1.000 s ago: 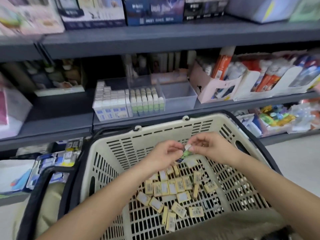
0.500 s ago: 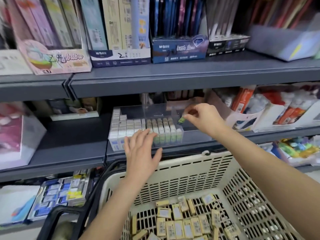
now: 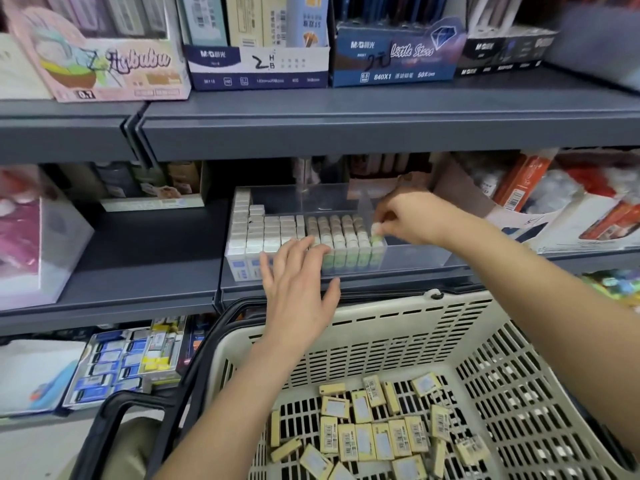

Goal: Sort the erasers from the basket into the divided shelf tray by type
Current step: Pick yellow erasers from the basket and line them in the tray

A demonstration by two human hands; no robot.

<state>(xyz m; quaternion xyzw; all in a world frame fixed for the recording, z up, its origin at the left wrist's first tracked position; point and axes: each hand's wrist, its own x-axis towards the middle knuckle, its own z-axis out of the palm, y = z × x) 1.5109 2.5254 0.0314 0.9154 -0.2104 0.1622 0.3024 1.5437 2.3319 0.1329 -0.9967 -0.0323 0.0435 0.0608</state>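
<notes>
I am watching two hands working at a grey shelf (image 3: 138,265).
The right hand (image 3: 412,220) is pinching a green eraser (image 3: 375,233) at the row's end in the clear divided tray (image 3: 415,258). The left hand (image 3: 298,278) is lying spread, touching the tray's front erasers. Yellow erasers (image 3: 363,441) are lying in the basket (image 3: 381,327) below.

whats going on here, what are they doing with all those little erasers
A person is stocking erasers from a beige basket into a clear divided tray on the shelf. The right hand pinches a green-sleeved eraser at the right end of the green row in the tray. The left hand is open, fingers spread against the tray's front by the blue-and-white erasers. Many yellow erasers lie loose in the basket, not yet sorted.
</notes>
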